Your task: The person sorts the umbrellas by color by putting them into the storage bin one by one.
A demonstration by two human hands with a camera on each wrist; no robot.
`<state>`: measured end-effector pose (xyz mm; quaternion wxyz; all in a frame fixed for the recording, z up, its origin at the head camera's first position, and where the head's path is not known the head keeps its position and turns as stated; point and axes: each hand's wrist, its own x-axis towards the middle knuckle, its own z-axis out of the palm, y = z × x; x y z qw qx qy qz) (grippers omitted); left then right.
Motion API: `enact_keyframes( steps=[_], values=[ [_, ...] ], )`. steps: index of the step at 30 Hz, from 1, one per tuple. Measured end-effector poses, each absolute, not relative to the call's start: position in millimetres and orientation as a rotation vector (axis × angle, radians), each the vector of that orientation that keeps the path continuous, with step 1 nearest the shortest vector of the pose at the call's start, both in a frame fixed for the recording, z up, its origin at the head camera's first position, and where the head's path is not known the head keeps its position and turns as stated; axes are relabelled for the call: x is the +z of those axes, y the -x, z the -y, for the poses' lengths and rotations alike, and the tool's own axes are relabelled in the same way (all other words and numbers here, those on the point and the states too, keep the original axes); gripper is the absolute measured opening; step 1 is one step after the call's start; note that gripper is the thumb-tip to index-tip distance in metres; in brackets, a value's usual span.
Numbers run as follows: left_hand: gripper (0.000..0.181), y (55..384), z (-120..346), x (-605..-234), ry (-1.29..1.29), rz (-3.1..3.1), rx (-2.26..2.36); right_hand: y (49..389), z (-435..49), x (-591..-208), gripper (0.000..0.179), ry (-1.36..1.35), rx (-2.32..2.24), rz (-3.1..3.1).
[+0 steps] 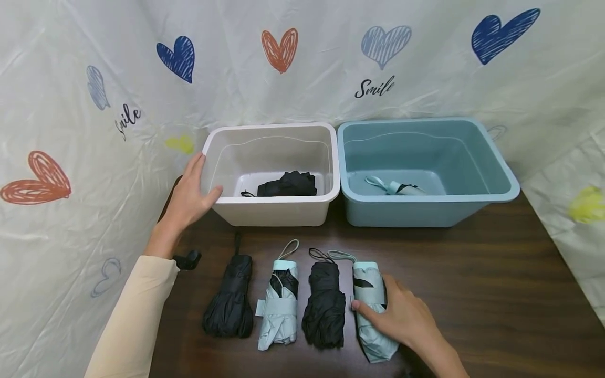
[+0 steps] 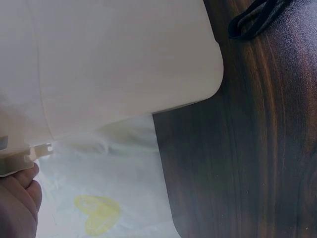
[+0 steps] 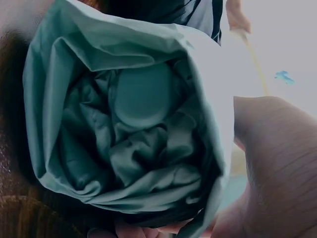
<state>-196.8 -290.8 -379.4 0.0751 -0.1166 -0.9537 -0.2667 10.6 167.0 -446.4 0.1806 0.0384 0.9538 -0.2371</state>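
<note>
In the head view, my left hand (image 1: 189, 202) holds the left side rim of the white bin (image 1: 271, 212), its thumb over the front corner. In the left wrist view, curled fingertips (image 2: 28, 173) show right under that rim. My right hand (image 1: 406, 317) grips the rightmost light blue folded umbrella (image 1: 371, 315), thumb on its left side and fingers round its right. Its gathered open end of fabric (image 3: 133, 198) fills the right wrist view. To its left lie a black folded umbrella (image 1: 324, 310), another light blue umbrella (image 1: 279, 315) and a second black one (image 1: 231, 302).
A black folded umbrella (image 1: 288, 185) lies in the white bin. The blue bin (image 1: 402, 212) stands right beside it with a light blue umbrella (image 1: 406, 190) inside. Both stand at the back of the dark wooden table (image 1: 501, 278), against a heart-printed sheet (image 1: 331, 68).
</note>
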Motion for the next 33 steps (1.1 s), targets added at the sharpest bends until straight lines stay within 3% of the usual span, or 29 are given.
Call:
enact_keyframes(
  steps=[10, 33],
  values=[
    [0.090, 198, 289, -381, 0.363, 2.848, -0.793, -14, -161, -444, 0.123, -0.129, -0.603, -2.720],
    [0.091, 194, 292, -376, 0.337, 2.876, -0.792, -13, -157, -446, 0.103, -0.170, -0.658, -2.746]
  ],
)
